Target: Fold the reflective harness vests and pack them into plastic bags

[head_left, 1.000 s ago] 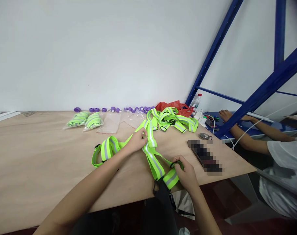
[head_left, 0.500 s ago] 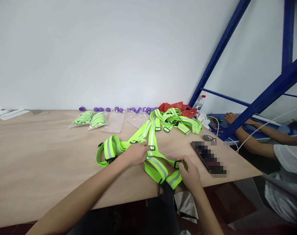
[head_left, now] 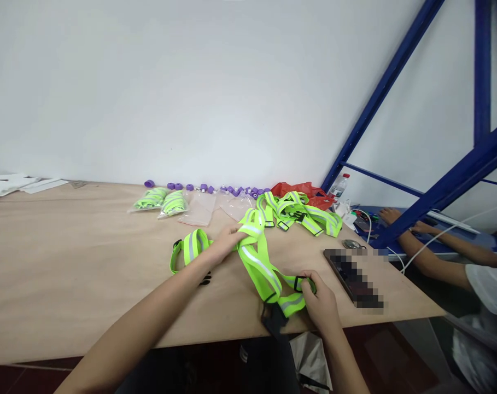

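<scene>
A neon-yellow reflective vest (head_left: 261,265) made of elastic straps with silver stripes lies partly lifted on the table. My left hand (head_left: 227,242) is closed on its straps near the middle, folding them over. My right hand (head_left: 319,295) pinches a strap end beside a black slider buckle (head_left: 298,283). A black buckle piece (head_left: 275,317) hangs at the table's front edge below the straps. To the left of my left hand a looped strap (head_left: 193,247) of the vest rests on the table, its join hidden behind my wrist.
Two bagged vests (head_left: 151,199), clear plastic bags (head_left: 199,209) and several purple caps (head_left: 204,187) line the wall. More neon straps (head_left: 297,210) lie by a red bag (head_left: 301,190). A phone (head_left: 352,278) sits at right; beyond it are a blue frame (head_left: 416,213) and a co-worker's arms (head_left: 416,254).
My left hand has raised the vest's middle straps and drawn them slightly away from me. My right hand stays on its strap end. The view has shifted a little.
</scene>
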Demonstrator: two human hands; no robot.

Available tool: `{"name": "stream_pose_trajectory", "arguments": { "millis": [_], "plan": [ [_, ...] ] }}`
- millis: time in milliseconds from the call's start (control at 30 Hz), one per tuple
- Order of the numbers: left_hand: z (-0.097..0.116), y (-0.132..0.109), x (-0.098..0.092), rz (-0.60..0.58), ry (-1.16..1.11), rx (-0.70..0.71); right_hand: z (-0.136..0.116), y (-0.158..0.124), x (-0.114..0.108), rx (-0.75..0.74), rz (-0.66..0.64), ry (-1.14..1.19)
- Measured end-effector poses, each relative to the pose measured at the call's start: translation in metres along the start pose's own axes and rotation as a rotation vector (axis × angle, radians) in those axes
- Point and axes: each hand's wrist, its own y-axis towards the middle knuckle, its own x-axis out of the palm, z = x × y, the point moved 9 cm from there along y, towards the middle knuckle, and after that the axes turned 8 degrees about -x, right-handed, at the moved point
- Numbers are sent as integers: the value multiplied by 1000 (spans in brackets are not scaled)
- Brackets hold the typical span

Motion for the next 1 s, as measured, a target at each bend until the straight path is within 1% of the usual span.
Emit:
{"name": "stream_pose_trajectory", "arguments": {
  "millis": [67, 133, 333, 400, 433, 500, 533, 567, 633, 700, 733, 800, 833, 867, 900, 967, 1000],
  "plan": [
    [18, -1, -3, -51, -228, 33, -2, 0, -1, -17, 9, 12],
    [38, -4, -6, -83, -312, 80, -4, 1, -2, -26, 17, 20],
    [98, -13, -12, -104, -205, 304, 4, -2, 2, -6, 14, 67],
    [121, -17, -9, -106, -133, 384, 5, 0, 1, 7, 41, 134],
    [133, -18, -6, -107, -76, 419, 2, 3, -2, 11, 75, 180],
    [155, -22, 5, -112, 78, 478, -13, 15, -15, -4, 162, 284],
    [165, -24, 14, -116, 176, 509, -27, 24, -23, -23, 199, 337],
    [174, -26, 24, -118, 282, 547, -46, 35, -30, -65, 209, 400],
    [189, -32, 46, -109, 500, 649, -93, 61, -39, -174, 129, 593],
    [197, -39, 69, -100, 724, 759, -143, 85, -40, -259, -60, 802],
    [197, -43, 79, -99, 826, 803, -163, 94, -40, -263, -138, 882],
    [193, -51, 93, -102, 977, 855, -189, 108, -39, -227, -243, 968],
    [190, -55, 95, -111, 1006, 862, -195, 112, -39, -200, -267, 978],
    [187, -59, 94, -122, 988, 857, -198, 114, -40, -176, -275, 976],
    [184, -61, 87, -127, 927, 835, -198, 116, -41, -155, -272, 964],
    [173, -56, 63, -91, 735, 735, -194, 117, -44, -129, -249, 930],
    [162, -49, 45, -31, 646, 656, -191, 117, -45, -123, -243, 917]
  ]
}}
